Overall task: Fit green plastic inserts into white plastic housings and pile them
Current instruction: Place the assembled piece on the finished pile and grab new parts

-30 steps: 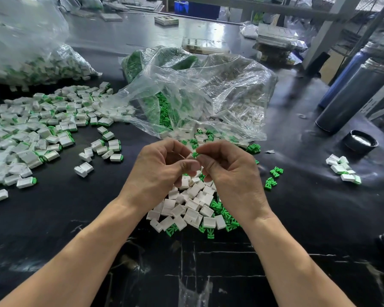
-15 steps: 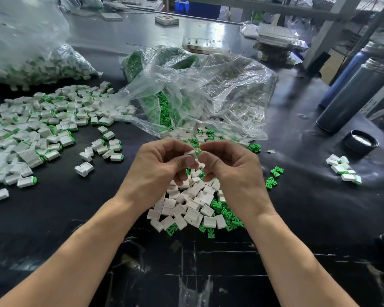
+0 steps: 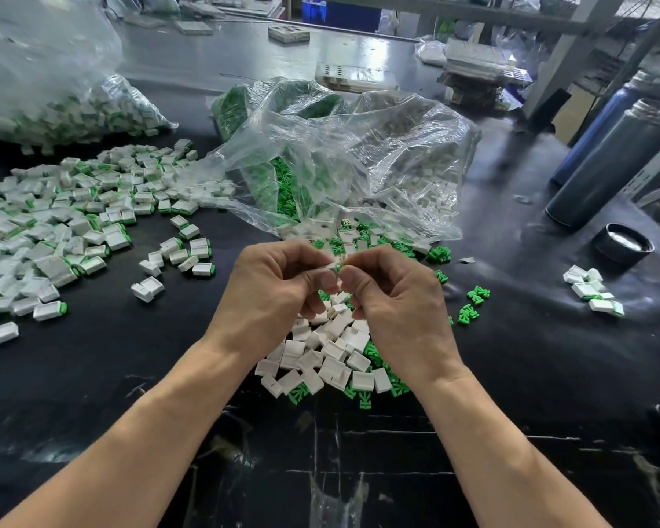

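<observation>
My left hand [image 3: 273,289] pinches a small white housing [image 3: 333,265] between thumb and fingers. My right hand [image 3: 395,295] meets it fingertip to fingertip and pinches a green insert [image 3: 340,266], of which only a sliver shows at the housing's end. Both hands hover above a loose heap of empty white housings [image 3: 330,356] mixed with green inserts [image 3: 372,356] on the black table. A wide pile of fitted white-and-green pieces [image 3: 65,222] spreads over the left of the table.
An open clear bag [image 3: 340,165] of inserts and housings lies just behind the hands. Another full bag [image 3: 54,101] sits far left. Two dark flasks [image 3: 618,161] and a black lid [image 3: 623,245] stand at the right, next to a few fitted pieces [image 3: 591,291].
Both hands have risen slightly and stayed together. The white housing now shows between the fingertips, and less of the green insert is visible than a second ago.
</observation>
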A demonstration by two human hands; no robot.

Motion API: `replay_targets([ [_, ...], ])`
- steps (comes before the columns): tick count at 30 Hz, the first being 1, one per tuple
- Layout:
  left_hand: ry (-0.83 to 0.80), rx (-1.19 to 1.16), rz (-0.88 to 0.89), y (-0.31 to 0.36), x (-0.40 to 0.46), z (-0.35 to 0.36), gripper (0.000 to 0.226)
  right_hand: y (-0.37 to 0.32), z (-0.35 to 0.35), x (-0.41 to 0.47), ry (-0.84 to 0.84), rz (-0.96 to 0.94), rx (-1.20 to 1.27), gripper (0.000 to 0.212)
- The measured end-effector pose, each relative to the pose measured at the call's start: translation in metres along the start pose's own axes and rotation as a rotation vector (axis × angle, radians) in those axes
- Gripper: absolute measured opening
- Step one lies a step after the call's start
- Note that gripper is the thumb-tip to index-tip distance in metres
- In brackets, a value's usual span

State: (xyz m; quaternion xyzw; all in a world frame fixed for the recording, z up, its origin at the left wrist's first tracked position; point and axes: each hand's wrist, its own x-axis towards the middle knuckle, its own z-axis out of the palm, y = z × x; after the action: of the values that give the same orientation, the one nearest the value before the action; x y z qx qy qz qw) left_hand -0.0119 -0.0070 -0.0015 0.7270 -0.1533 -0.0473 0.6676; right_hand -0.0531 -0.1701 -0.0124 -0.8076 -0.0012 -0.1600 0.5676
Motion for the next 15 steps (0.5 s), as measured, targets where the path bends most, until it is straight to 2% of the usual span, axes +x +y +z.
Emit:
replay_targets([
  [8, 0.033, 0.136, 0.063, -0.0025, -0.0017, 0.0024, 0.024, -0.0073, -0.0004, -0.0018, 0.026, -0.096, -0.178, 0.007],
  [15, 0.056, 0.154, 0.076, 0.0005, -0.0026, 0.0049, 0.025, -0.0093, 0.0001, -0.0012, 0.052, -0.110, -0.195, 0.008],
])
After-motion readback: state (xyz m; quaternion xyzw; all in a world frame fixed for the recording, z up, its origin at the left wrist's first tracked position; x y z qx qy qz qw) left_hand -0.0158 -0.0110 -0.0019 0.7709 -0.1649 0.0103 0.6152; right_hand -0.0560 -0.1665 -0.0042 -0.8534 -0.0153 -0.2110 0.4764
